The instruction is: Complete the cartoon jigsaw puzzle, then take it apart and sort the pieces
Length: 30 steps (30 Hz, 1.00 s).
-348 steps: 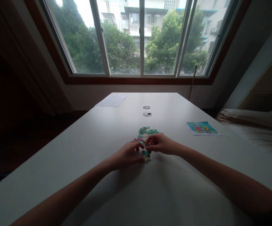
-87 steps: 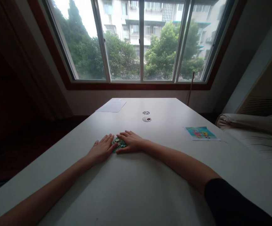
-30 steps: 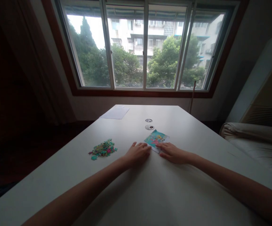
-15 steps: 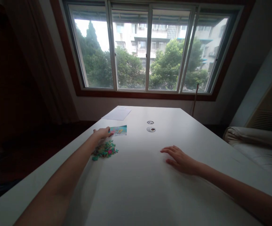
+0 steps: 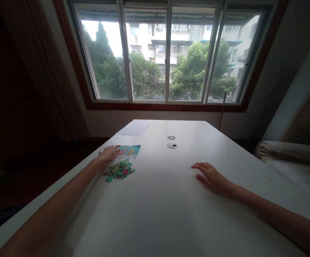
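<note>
Two bare hands reached forward over a white desk (image 5: pixel 155 214), set well apart from each other. The left hand (image 5: pixel 109 154) lay far out near the desk's left edge, its fingertips on the left side of a colourful picture sheet (image 5: pixel 129 151). Whether those fingers pinched the sheet or only rested on it, I could not tell. The sheet lay flat, mostly turquoise with pink and yellow figures, and its right part was uncovered.

Just on the near side of the sheet, beside the left wrist, sat a loose heap of puzzle pieces (image 5: pixel 120 170), mainly green, with some yellowish ones and a bright pink one among them. The pieces overlapped, and a few stuck out at the near left of the heap.

The right hand (image 5: pixel 208 177) held nothing; its fingers were slightly bent, with the thumb apart from them, over the right half of the desk. Whether it touched the surface was unclear.

Farther off, near the middle, two round discs (image 5: pixel 172 145) showed one behind the other. A white paper (image 5: pixel 133 129) lay at the far left corner. Beyond the desk stood a wide window (image 5: pixel 168 53) in a reddish-brown surround, a thin stick (image 5: pixel 221 113) leaned beneath its right side, and a pale padded seat (image 5: pixel 286 155) stood at the right.
</note>
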### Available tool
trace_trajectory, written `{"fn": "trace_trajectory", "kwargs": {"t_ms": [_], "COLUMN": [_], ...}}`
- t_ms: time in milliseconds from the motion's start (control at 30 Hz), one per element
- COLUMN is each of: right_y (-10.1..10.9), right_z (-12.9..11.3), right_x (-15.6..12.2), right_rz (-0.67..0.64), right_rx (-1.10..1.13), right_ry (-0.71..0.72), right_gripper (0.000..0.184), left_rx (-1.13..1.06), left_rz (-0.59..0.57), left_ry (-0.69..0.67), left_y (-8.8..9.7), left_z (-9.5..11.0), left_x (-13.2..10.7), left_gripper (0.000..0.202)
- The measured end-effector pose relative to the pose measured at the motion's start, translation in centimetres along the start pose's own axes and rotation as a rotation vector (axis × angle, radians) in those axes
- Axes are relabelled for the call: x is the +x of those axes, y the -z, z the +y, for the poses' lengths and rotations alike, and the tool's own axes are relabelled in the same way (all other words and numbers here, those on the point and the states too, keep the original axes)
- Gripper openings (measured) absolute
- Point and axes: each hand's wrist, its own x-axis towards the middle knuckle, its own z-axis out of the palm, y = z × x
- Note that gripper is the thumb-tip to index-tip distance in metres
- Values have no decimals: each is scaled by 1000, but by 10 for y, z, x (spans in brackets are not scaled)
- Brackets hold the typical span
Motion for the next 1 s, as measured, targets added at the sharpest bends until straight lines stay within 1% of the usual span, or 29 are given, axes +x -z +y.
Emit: {"fn": "trace_trajectory", "kwargs": {"t_ms": [67,100,167,233,300,367,400,467,533,633,833,1000], "right_y": [0,1,1,0,-1,-2,-1,1,5,10,12,14], "right_z": [-3,-5,-9,-14,-18,-21,-23,-25,-28,-31,-33,-33], "right_x": [-1,-2,-4,-8,-12,-16,-17,-20,-23,-26,-31,-34], "right_rz": [46,68,89,68,9,-78,-126,-210,-259,-282,-301,-317], "right_rx": [-22,-29,-33,-26,-19,-18,-18,-17,-11,0,-2,3], "right_ry": [-12,-15,-22,-37,-65,-97,-113,-140,-159,-172,-173,-180], "right_gripper": [38,38,38,40,46,54,58,65,71,75,77,77], "left_rx": [-10,-15,-26,-37,-90,-127,-132,-131,-146,-156,-145,-142], "left_rz": [40,58,78,63,-46,-124,-151,-216,-186,-159,-181,-170], "left_ry": [-33,-55,-119,-229,-389,-482,-509,-539,-534,-525,-527,-521], "left_y": [8,11,15,14,9,2,-1,-8,-12,-14,-13,-13], "left_z": [17,29,61,98,135,166,178,195,203,205,206,207], "left_x": [-2,-5,-20,-46,-77,-107,-119,-134,-140,-142,-151,-156], "left_gripper": [51,50,48,47,54,59,62,68,70,70,71,70]}}
